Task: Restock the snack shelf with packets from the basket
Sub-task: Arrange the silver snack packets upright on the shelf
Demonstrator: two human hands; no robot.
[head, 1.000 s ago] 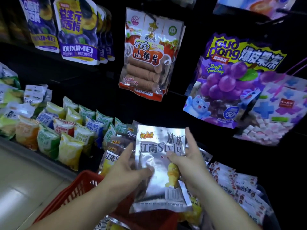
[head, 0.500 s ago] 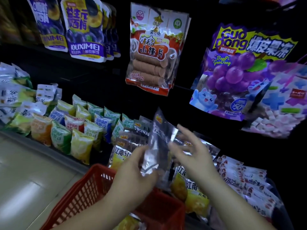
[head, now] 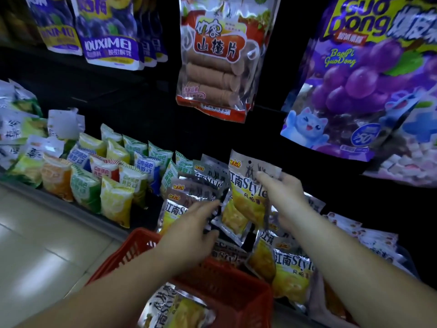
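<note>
A: Baskets?
B: One red basket.
A: Hands?
B: Two, a left hand and a right hand.
A: Silver packets?
B: At least seven (they overlap, so no firm count), one inside the basket.
A: Hanging bags?
B: One grape bag, one hawthorn bag in front, at least three plum bags.

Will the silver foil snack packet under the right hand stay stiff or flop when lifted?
Probably floppy: the silver foil snack packet looks creased beneath the right hand. Likely light, being thin; its glossy film may slip.
</note>
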